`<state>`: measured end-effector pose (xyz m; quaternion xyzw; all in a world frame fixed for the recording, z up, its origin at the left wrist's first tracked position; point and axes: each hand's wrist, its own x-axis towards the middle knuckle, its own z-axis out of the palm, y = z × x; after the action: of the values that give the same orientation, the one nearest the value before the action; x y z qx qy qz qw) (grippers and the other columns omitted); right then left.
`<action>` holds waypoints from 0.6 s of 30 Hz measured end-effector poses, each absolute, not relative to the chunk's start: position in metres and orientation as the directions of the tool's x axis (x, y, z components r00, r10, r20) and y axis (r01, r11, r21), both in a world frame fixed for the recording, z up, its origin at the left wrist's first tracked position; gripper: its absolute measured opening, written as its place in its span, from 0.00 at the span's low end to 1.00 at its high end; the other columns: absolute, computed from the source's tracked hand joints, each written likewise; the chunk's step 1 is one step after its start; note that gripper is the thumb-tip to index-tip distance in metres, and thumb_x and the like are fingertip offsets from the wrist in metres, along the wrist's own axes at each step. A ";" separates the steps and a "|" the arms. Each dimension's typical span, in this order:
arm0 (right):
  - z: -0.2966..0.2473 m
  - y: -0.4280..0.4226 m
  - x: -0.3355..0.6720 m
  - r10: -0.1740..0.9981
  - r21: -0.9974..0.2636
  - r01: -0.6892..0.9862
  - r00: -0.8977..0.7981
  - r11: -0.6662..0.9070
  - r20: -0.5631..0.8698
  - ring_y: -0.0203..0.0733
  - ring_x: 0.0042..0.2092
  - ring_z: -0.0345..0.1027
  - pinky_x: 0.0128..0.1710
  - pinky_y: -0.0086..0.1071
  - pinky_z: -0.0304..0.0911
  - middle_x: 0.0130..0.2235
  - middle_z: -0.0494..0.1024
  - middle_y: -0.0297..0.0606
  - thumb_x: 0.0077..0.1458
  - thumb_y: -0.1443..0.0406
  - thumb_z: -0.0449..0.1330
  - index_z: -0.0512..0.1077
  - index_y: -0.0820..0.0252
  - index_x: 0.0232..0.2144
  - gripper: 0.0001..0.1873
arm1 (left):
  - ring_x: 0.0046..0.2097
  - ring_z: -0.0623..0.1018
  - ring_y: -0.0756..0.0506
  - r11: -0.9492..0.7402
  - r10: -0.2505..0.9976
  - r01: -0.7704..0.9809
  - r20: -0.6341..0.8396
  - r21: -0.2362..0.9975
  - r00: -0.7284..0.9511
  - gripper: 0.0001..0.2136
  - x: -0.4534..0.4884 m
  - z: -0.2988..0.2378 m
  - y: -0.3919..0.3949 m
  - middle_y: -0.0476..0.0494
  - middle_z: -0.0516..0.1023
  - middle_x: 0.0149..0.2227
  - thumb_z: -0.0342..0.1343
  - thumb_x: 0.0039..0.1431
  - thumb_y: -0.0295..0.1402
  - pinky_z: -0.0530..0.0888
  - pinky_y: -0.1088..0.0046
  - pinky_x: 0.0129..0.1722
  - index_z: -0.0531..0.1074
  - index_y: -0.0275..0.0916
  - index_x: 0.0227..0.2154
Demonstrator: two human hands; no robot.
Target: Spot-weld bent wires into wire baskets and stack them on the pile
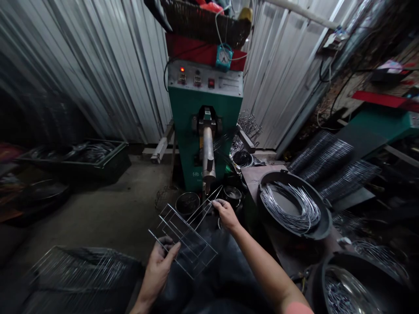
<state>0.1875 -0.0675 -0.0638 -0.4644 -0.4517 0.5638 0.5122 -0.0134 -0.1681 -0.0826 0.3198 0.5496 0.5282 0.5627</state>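
A wire grid frame (183,235) hangs in the air in front of me, held by both hands. My left hand (160,264) grips its near edge with fingers closed around the wires. My right hand (224,213) pinches the far corner, close under the metal arm (207,150) of a green welding machine (204,113). The frame's far wires reach toward the arm's lower tip.
A black pan of wire rings (293,205) lies to the right, with stacks of wire parts (330,161) behind it. Finished wire frames (81,268) pile at lower left. A green crate (88,157) stands by the corrugated wall. Small round tins (187,203) are below the machine.
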 end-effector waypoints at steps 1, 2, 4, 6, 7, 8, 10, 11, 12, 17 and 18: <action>-0.064 -0.067 0.188 0.997 -0.984 -0.163 -0.044 -0.072 -0.066 0.30 0.23 0.55 0.25 0.27 0.52 0.19 0.65 0.30 0.44 0.52 0.59 0.68 0.62 0.21 0.17 | 0.23 0.69 0.52 0.236 0.946 -0.242 -0.280 0.941 -0.164 0.22 -0.014 -0.084 -0.168 0.56 0.68 0.23 0.63 0.39 0.45 0.67 0.77 0.25 0.62 0.40 0.34; -0.064 -0.067 0.188 0.996 -0.983 -0.168 -0.045 -0.077 -0.071 0.30 0.23 0.55 0.25 0.27 0.52 0.20 0.65 0.30 0.44 0.52 0.59 0.68 0.62 0.21 0.17 | 0.23 0.68 0.52 0.236 0.946 -0.242 -0.280 0.941 -0.164 0.22 -0.015 -0.086 -0.168 0.55 0.68 0.23 0.63 0.39 0.45 0.67 0.77 0.25 0.63 0.40 0.34; -0.064 -0.066 0.188 0.996 -0.981 -0.177 -0.046 -0.080 -0.073 0.30 0.23 0.55 0.25 0.27 0.52 0.20 0.65 0.30 0.45 0.53 0.60 0.68 0.61 0.21 0.17 | 0.24 0.68 0.52 0.235 0.945 -0.248 -0.280 0.940 -0.166 0.22 -0.015 -0.088 -0.168 0.55 0.68 0.22 0.63 0.39 0.45 0.67 0.77 0.25 0.63 0.40 0.34; -0.065 -0.066 0.188 0.997 -0.981 -0.182 -0.045 -0.068 -0.061 0.31 0.23 0.56 0.25 0.27 0.52 0.20 0.65 0.30 0.45 0.53 0.59 0.68 0.61 0.21 0.16 | 0.24 0.68 0.52 0.227 0.944 -0.260 -0.277 0.939 -0.178 0.22 -0.013 -0.090 -0.168 0.55 0.68 0.22 0.64 0.39 0.45 0.67 0.77 0.25 0.63 0.39 0.34; -0.065 -0.066 0.187 0.998 -0.981 -0.182 -0.044 -0.061 -0.054 0.30 0.22 0.56 0.24 0.27 0.52 0.19 0.64 0.29 0.45 0.53 0.59 0.68 0.61 0.21 0.16 | 0.24 0.68 0.52 0.222 0.943 -0.265 -0.276 0.938 -0.188 0.22 -0.012 -0.090 -0.168 0.55 0.68 0.22 0.64 0.39 0.45 0.67 0.77 0.25 0.63 0.39 0.34; -0.065 -0.065 0.186 0.998 -0.982 -0.183 -0.041 -0.057 -0.050 0.30 0.22 0.55 0.24 0.27 0.52 0.19 0.64 0.29 0.45 0.53 0.59 0.68 0.61 0.21 0.16 | 0.24 0.68 0.52 0.218 0.940 -0.272 -0.276 0.937 -0.199 0.22 -0.011 -0.090 -0.168 0.55 0.68 0.22 0.64 0.38 0.45 0.67 0.77 0.25 0.63 0.39 0.34; -0.065 -0.064 0.184 0.998 -0.980 -0.189 -0.023 -0.062 -0.058 0.30 0.21 0.55 0.23 0.26 0.51 0.18 0.64 0.29 0.45 0.53 0.60 0.67 0.61 0.20 0.16 | 0.24 0.68 0.52 0.213 0.934 -0.289 -0.281 0.933 -0.219 0.23 -0.008 -0.087 -0.167 0.54 0.68 0.24 0.65 0.37 0.45 0.67 0.76 0.25 0.64 0.39 0.33; -0.065 -0.063 0.183 0.998 -0.978 -0.198 -0.010 -0.069 -0.068 0.29 0.21 0.55 0.22 0.26 0.51 0.18 0.64 0.28 0.44 0.53 0.60 0.67 0.61 0.20 0.17 | 0.24 0.68 0.52 0.212 0.931 -0.296 -0.284 0.931 -0.229 0.23 -0.007 -0.086 -0.166 0.54 0.68 0.24 0.65 0.37 0.45 0.67 0.76 0.25 0.64 0.39 0.33; -0.065 -0.062 0.182 0.997 -0.975 -0.208 0.004 -0.075 -0.078 0.29 0.21 0.54 0.22 0.26 0.51 0.18 0.64 0.28 0.43 0.53 0.60 0.67 0.61 0.20 0.17 | 0.24 0.68 0.52 0.212 0.928 -0.302 -0.288 0.930 -0.237 0.23 -0.006 -0.083 -0.165 0.54 0.69 0.24 0.65 0.36 0.45 0.66 0.76 0.25 0.64 0.39 0.33; -0.066 -0.053 0.177 0.992 -0.966 -0.247 0.069 -0.082 -0.102 0.28 0.21 0.55 0.21 0.24 0.52 0.18 0.64 0.28 0.42 0.54 0.60 0.67 0.62 0.20 0.16 | 0.22 0.66 0.53 0.211 0.919 -0.315 -0.298 0.925 -0.259 0.25 -0.001 -0.072 -0.158 0.55 0.67 0.22 0.66 0.32 0.46 0.64 0.77 0.22 0.65 0.38 0.32; -0.066 -0.051 0.177 0.992 -0.964 -0.252 0.075 -0.082 -0.104 0.28 0.20 0.55 0.20 0.24 0.52 0.18 0.64 0.27 0.41 0.54 0.60 0.67 0.62 0.20 0.16 | 0.22 0.66 0.53 0.213 0.919 -0.319 -0.300 0.924 -0.256 0.25 0.000 -0.071 -0.156 0.55 0.67 0.22 0.66 0.32 0.46 0.64 0.77 0.22 0.65 0.38 0.31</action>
<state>0.1767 -0.0514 -0.0656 -0.4778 -0.3870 0.5594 0.5559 -0.0004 -0.1564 -0.0705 0.2705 0.5544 0.5662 0.5467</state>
